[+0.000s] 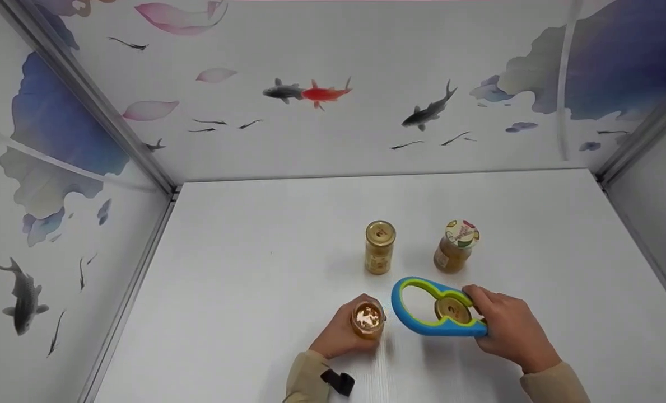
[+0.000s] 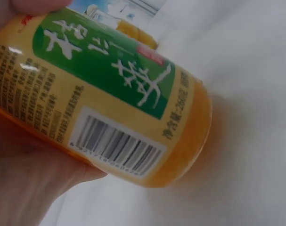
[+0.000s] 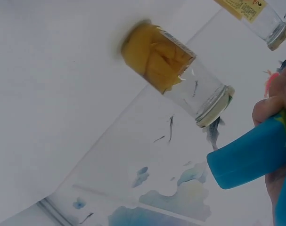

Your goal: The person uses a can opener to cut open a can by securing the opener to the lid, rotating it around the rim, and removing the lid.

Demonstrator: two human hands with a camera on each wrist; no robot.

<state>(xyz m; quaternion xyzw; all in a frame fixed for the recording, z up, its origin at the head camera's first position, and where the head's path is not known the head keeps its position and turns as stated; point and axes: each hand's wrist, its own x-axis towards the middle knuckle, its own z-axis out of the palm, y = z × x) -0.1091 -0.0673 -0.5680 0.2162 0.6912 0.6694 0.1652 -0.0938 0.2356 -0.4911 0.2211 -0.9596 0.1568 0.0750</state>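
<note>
Fingers curled round the glass, the left hand [image 1: 341, 331] grips an open jar [image 1: 367, 320], its mouth facing up toward the head camera I monitor from afar; my left-wrist feed shows its green-and-yellow label [image 2: 105, 89] with a barcode [image 2: 117, 143]. To the right of the open jar, the right hand [image 1: 513, 326] clasps the handle of a blue-and-green opener [image 1: 450, 329], a gold lid [image 1: 452, 309] sitting within its green-lined gap. The opener's rounded end points toward the open jar, near but apart, and takes up the space on that side. Beyond the open jar and slightly right, a gold-lidded jar [image 1: 380, 249] stands upright on the white table [image 1: 254, 291], in the way of a straight path outward. Farther right beyond the open jar is a jar with a patterned lid [image 1: 456, 249]; my right-wrist feed shows amber pieces [image 3: 159, 56] in its lower part. On the open jar's near side, a black object [image 1: 341, 383] sits at the left sleeve [image 1: 307, 374]. Well beyond the open jar rises a back wall [image 1: 333, 148] printed with fish.
</note>
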